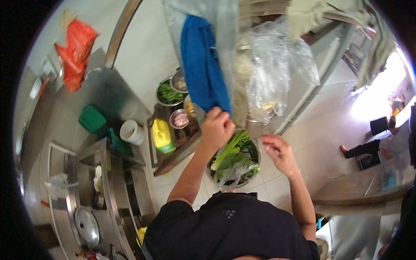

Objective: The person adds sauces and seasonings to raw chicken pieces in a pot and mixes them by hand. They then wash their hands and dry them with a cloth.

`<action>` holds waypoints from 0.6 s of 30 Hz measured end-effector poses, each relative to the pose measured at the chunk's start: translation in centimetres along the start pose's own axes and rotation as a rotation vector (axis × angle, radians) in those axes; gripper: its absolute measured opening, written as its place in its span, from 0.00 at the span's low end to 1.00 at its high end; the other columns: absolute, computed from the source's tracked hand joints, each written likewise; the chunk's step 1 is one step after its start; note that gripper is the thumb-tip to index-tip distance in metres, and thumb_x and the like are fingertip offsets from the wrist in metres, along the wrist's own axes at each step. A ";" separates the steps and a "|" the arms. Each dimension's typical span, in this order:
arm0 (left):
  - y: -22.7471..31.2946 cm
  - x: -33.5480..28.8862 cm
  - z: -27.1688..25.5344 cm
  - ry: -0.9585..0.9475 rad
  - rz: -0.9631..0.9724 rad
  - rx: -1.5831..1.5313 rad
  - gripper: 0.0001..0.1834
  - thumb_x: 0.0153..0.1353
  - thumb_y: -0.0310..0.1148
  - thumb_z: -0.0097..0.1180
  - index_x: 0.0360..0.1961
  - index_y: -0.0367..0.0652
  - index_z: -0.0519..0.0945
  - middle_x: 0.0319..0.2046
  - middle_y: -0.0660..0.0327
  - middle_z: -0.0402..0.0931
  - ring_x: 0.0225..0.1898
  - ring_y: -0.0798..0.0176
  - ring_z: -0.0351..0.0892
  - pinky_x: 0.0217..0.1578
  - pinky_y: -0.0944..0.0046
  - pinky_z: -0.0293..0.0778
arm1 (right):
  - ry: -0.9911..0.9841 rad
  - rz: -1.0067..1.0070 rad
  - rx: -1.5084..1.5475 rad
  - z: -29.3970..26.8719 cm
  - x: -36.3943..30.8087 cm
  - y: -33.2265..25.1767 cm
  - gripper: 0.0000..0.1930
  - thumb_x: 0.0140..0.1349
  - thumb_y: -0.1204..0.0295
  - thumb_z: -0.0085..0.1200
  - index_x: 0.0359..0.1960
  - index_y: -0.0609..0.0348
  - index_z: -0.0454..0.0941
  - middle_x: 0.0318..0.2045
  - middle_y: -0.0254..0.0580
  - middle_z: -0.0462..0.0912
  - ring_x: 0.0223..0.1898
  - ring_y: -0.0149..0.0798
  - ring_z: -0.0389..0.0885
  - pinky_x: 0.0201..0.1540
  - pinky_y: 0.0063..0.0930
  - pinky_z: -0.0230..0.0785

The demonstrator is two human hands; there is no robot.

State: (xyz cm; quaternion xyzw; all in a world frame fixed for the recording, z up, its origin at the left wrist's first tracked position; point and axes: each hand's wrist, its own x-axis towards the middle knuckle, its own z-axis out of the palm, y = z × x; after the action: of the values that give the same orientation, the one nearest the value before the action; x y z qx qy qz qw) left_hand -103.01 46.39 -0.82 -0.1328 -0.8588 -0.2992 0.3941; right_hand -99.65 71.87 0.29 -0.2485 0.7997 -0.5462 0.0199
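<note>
A blue cloth (201,56) hangs down ahead of me beside a grey translucent plastic sheet (173,21). My left hand (218,130) is closed at the cloth's bottom end, pinching it. To the right, my right hand (281,152) is raised with its fingers loosely bent and apart, and nothing shows in it. Above that hand hangs a bunch of clear plastic bags (268,69). Below and between both hands, a round metal basin (259,161) holds leafy green vegetables (234,149), partly covered by a clear plastic bag (236,171).
On a low wooden shelf to the left stand a yellow jug (161,134), a bowl of pink meat (179,118) and a bowl of greens (169,94). A white bucket (131,132) and a metal rack (115,173) lie farther left. Another person (377,147) is at the far right.
</note>
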 end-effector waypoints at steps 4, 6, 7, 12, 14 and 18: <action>5.7 1.2 -3.6 -0.065 0.116 -0.219 0.10 0.36 0.24 0.57 0.16 0.46 0.66 0.24 0.60 0.64 0.30 0.52 0.67 0.33 0.57 0.61 | 0.029 -0.113 0.526 3.0 7.7 -1.7 0.20 0.72 0.67 0.44 0.62 0.60 0.67 0.60 0.43 0.71 0.61 0.39 0.68 0.61 0.36 0.65; 7.3 2.7 -4.6 -0.013 0.198 -0.395 0.12 0.38 0.25 0.60 0.16 0.46 0.66 0.24 0.61 0.65 0.31 0.55 0.67 0.33 0.58 0.61 | -0.077 -0.111 0.805 4.7 10.7 -3.1 0.27 0.73 0.58 0.38 0.67 0.63 0.58 0.66 0.45 0.63 0.67 0.41 0.60 0.68 0.33 0.54; 7.5 3.5 -4.9 -0.058 0.155 -0.503 0.14 0.40 0.26 0.62 0.15 0.46 0.66 0.24 0.63 0.66 0.30 0.58 0.67 0.33 0.59 0.61 | -0.017 -0.071 0.738 5.9 12.2 -4.1 0.29 0.72 0.53 0.39 0.66 0.59 0.60 0.59 0.42 0.71 0.59 0.37 0.69 0.61 0.32 0.62; 4.9 6.1 -3.5 0.389 -0.504 -1.631 0.15 0.67 0.38 0.47 0.22 0.48 0.66 0.24 0.69 0.66 0.31 0.71 0.68 0.35 0.68 0.64 | -0.112 0.278 1.322 9.0 12.6 -8.9 0.19 0.66 0.53 0.51 0.43 0.58 0.78 0.33 0.30 0.79 0.34 0.25 0.74 0.40 0.23 0.70; 3.3 7.0 -2.3 0.442 -0.634 -1.686 0.15 0.69 0.39 0.45 0.24 0.47 0.67 0.25 0.68 0.69 0.33 0.68 0.70 0.36 0.67 0.66 | 0.072 0.168 1.134 9.9 13.5 -9.7 0.17 0.68 0.56 0.50 0.40 0.59 0.79 0.32 0.31 0.80 0.33 0.25 0.74 0.40 0.22 0.69; 3.3 8.3 -0.2 0.487 -0.207 -0.678 0.07 0.66 0.31 0.51 0.34 0.38 0.73 0.31 0.64 0.73 0.33 0.68 0.72 0.37 0.67 0.70 | 0.219 0.064 1.074 10.3 15.1 -7.6 0.20 0.70 0.54 0.45 0.32 0.59 0.77 0.27 0.29 0.77 0.28 0.24 0.71 0.33 0.21 0.65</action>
State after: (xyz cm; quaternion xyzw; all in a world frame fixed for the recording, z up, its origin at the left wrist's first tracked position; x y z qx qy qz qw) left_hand -106.79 48.77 6.87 -0.0935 -0.6025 -0.6250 0.4875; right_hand -106.92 54.52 6.54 -0.1208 0.4130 -0.8994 0.0769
